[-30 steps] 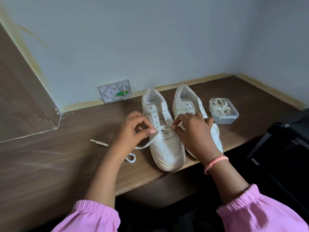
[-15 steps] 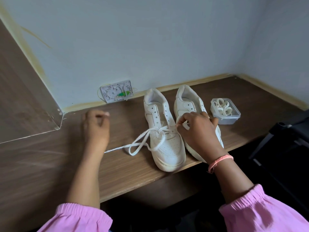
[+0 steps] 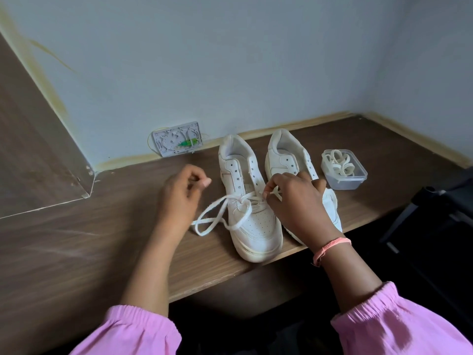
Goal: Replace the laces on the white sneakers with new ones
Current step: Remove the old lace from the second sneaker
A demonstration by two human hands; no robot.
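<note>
Right hand (image 3: 294, 201) pinching the lace (image 3: 220, 213) end at the near shoe (image 3: 252, 201) on the worktop (image 3: 76, 252); left hand (image 3: 183, 193) loosely curled, apparently empty. Best to even both ends, keep the lace flat, then feed the next eyelet.

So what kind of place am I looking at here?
Probably a home or office corner: a wood-grain desk built against plain painted walls, an open cable junction box on the wall, and a dark chair at its right.
</note>
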